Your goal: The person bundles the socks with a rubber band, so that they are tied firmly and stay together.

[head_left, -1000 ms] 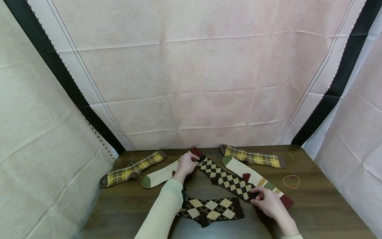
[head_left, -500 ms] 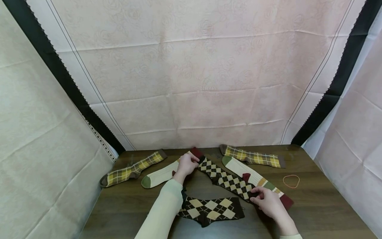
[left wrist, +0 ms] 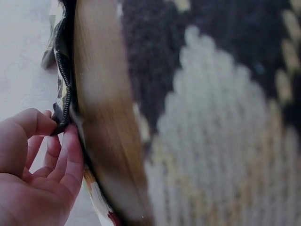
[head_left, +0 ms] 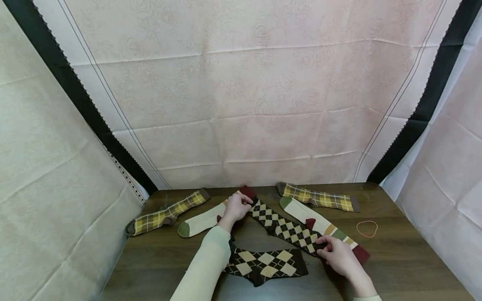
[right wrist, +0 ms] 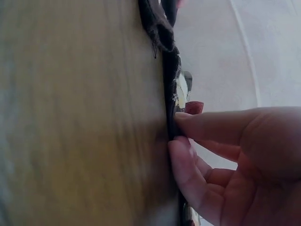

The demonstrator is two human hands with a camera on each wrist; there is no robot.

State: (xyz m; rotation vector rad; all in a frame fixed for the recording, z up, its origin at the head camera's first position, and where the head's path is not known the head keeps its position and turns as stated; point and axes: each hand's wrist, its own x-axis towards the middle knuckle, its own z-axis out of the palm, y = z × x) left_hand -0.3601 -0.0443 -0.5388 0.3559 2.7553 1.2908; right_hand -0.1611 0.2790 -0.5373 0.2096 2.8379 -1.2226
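An argyle sock in black and cream lies slantwise across the middle of the table. My left hand pinches its dark toe end; in the left wrist view the thumb and fingers meet at that dark edge. At the other end, my right hand pinches the dark cuff between thumb and forefinger. Nearer to me lies a second argyle sock, its toe part hidden behind my left forearm. A white sock with a green toe passes under my left hand, its burgundy cuff showing beyond.
Another white, green and burgundy sock lies beside the held one, partly behind my right hand. Yellow plaid socks lie at the back left and back right. A thin orange rubber band lies to the right. Pale cloth hangs behind the table.
Almost nothing differs. Both hands keep hold of the argyle sock's ends, with only a tiny shift of the fingers, and the other socks stay where they were.
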